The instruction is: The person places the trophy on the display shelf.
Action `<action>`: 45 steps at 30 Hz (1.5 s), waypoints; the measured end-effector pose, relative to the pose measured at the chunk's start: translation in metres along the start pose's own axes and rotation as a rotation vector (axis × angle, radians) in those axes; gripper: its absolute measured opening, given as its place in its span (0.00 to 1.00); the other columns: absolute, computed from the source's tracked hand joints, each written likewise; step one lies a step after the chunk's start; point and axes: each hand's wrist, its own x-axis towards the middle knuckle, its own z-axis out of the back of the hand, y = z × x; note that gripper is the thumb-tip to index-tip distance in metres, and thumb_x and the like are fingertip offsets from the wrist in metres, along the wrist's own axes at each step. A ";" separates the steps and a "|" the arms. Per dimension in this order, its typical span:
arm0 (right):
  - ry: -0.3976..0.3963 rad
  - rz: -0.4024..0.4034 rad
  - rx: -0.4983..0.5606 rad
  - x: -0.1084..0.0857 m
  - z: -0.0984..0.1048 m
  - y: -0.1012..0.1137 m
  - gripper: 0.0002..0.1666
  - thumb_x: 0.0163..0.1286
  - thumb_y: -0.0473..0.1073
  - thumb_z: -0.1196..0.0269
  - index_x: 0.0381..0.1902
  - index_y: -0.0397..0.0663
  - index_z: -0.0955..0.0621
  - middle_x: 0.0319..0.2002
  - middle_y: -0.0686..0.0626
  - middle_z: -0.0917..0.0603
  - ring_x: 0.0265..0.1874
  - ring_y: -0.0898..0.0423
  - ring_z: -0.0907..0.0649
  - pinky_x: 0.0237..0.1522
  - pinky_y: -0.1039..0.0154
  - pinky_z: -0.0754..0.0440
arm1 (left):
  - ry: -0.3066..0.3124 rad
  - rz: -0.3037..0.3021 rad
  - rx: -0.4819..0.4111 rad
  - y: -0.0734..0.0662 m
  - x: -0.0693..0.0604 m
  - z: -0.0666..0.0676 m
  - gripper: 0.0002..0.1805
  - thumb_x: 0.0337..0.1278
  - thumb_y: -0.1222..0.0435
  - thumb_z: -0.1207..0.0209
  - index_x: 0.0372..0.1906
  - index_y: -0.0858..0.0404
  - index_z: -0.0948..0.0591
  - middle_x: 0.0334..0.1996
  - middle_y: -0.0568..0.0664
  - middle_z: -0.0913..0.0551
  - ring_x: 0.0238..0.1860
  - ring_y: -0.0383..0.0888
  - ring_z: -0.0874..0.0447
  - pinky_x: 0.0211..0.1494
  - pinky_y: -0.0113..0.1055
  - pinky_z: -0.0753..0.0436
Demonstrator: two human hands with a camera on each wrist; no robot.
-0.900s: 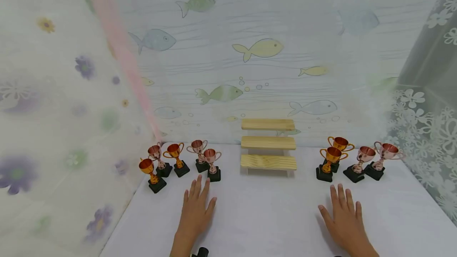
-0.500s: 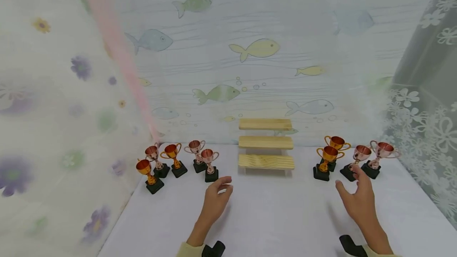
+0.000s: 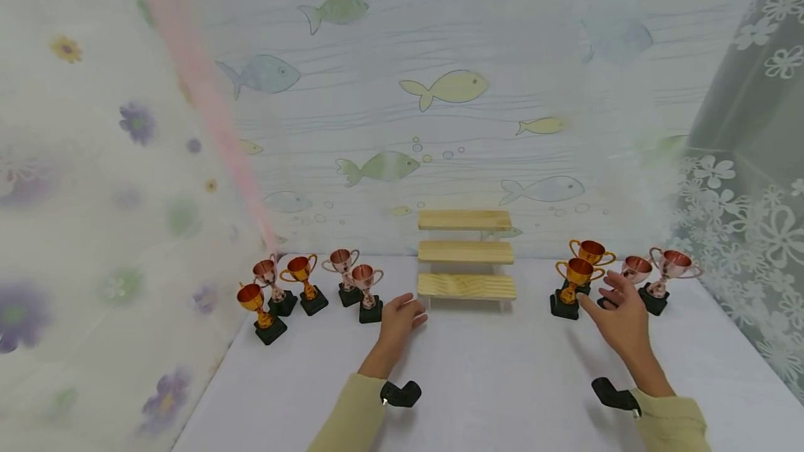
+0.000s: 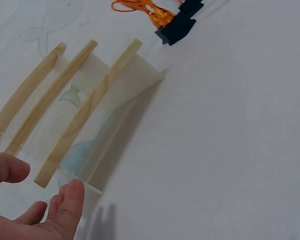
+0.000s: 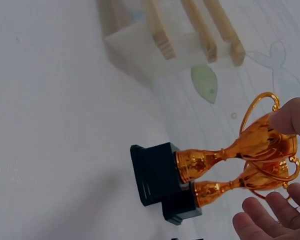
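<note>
Front gold cup is framed by spread right hand—contact unclear; stand is positioned beside left hand—likewise spread.

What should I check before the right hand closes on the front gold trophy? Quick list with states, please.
1. Right hand at the front gold trophy: ok, thumb and fingers open around its cup in the wrist view.
2. Grip formed: not ok, fingers not closed.
3. Thumb contact with the cup: cannot tell.
4. Clearance from the rear gold trophy: not ok, it stands close behind.
5. Wooden stand ready: ok, all three steps bare.
6. Left hand free: ok, holding nothing, near the stand's left end.
</note>
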 end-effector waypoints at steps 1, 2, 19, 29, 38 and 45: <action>-0.006 -0.004 0.001 0.001 -0.001 0.000 0.44 0.69 0.44 0.31 0.75 0.36 0.38 0.70 0.33 0.29 0.64 0.37 0.24 0.66 0.46 0.24 | -0.012 0.015 -0.024 -0.001 0.003 -0.001 0.28 0.70 0.72 0.46 0.70 0.81 0.35 0.53 0.69 0.22 0.51 0.51 0.18 0.58 0.41 0.14; -0.011 -0.010 0.005 0.002 -0.003 0.000 0.43 0.69 0.44 0.31 0.75 0.37 0.37 0.69 0.34 0.28 0.63 0.38 0.24 0.66 0.53 0.22 | -0.022 0.027 -0.050 -0.001 0.006 -0.002 0.28 0.70 0.71 0.46 0.70 0.81 0.35 0.52 0.67 0.21 0.50 0.49 0.18 0.59 0.40 0.15; -0.093 -0.037 0.262 0.028 -0.025 -0.010 0.33 0.68 0.43 0.29 0.68 0.42 0.26 0.57 0.52 0.21 0.48 0.71 0.23 0.45 0.86 0.23 | -0.126 0.059 -0.258 0.005 0.037 -0.012 0.24 0.63 0.76 0.41 0.63 0.81 0.26 0.54 0.67 0.20 0.43 0.41 0.17 0.55 0.35 0.14; -0.069 -0.058 0.261 0.033 -0.026 -0.010 0.32 0.67 0.41 0.29 0.67 0.42 0.25 0.53 0.57 0.20 0.47 0.71 0.23 0.44 0.86 0.24 | -0.104 0.066 -0.278 0.012 0.041 -0.008 0.22 0.64 0.77 0.41 0.62 0.81 0.25 0.52 0.66 0.18 0.41 0.41 0.15 0.50 0.32 0.13; -0.062 -0.012 0.273 0.032 -0.025 -0.014 0.31 0.67 0.39 0.29 0.66 0.41 0.24 0.49 0.66 0.21 0.46 0.72 0.23 0.43 0.85 0.23 | -0.098 0.084 -0.271 0.014 0.043 -0.005 0.23 0.64 0.76 0.40 0.63 0.79 0.25 0.56 0.69 0.20 0.43 0.42 0.15 0.52 0.33 0.13; -0.062 0.035 0.294 0.029 -0.021 -0.010 0.31 0.66 0.36 0.29 0.65 0.39 0.24 0.46 0.70 0.22 0.46 0.72 0.22 0.42 0.84 0.21 | -0.081 0.100 -0.247 0.011 0.042 -0.002 0.23 0.65 0.75 0.40 0.63 0.78 0.25 0.57 0.68 0.20 0.43 0.42 0.15 0.53 0.33 0.13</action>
